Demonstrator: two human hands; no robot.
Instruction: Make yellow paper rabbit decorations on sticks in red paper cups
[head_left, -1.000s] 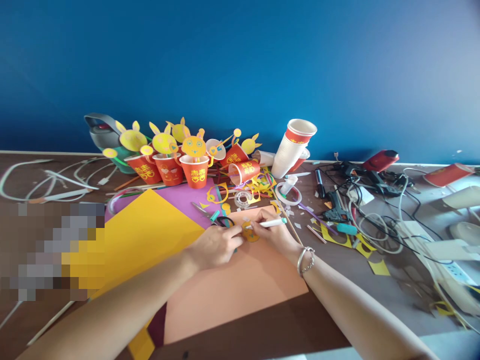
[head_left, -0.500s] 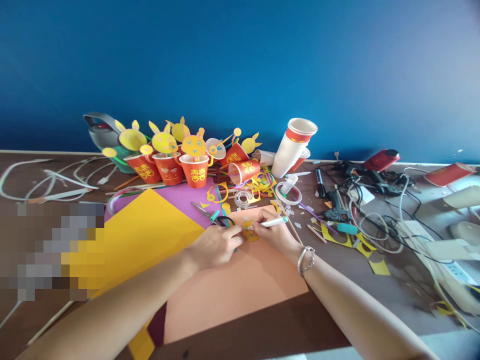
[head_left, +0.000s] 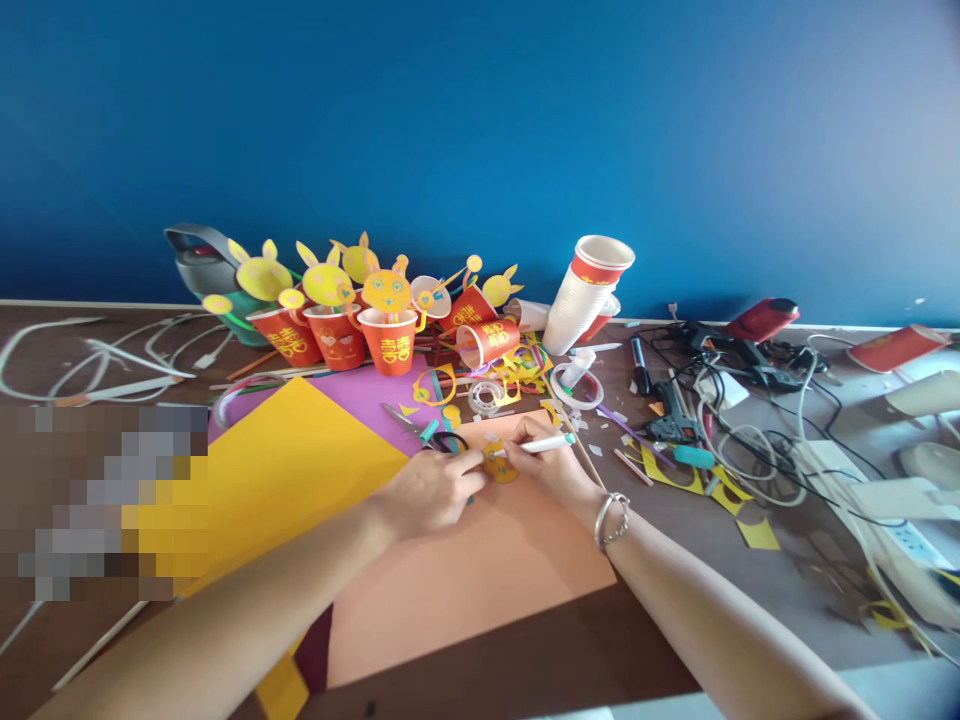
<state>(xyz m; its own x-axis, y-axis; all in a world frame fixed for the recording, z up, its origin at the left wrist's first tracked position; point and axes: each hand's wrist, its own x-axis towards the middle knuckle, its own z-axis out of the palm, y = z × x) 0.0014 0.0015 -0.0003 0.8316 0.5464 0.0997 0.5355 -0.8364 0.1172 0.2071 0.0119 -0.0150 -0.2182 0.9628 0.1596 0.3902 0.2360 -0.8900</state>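
My right hand is closed around a white marker with a teal end, its tip down on a small yellow paper cutout. Greenish marks show on the cutout, which lies on a peach paper sheet. My left hand is curled, its fingertips at the cutout's left edge. A bit of teal shows under that hand; what it is I cannot tell. Just beyond it lie scissors with dark handles, partly hidden by the fingers.
Yellow and purple sheets lie left. Behind stand red paper cups with yellow rabbit-face cutouts, and a tall cup stack. Tape rolls and scraps lie near. Right are a glue gun, tangled cables and a power strip.
The marker tip has shifted slightly on the cutout. The left hand stays in place, and the rest looks the same.
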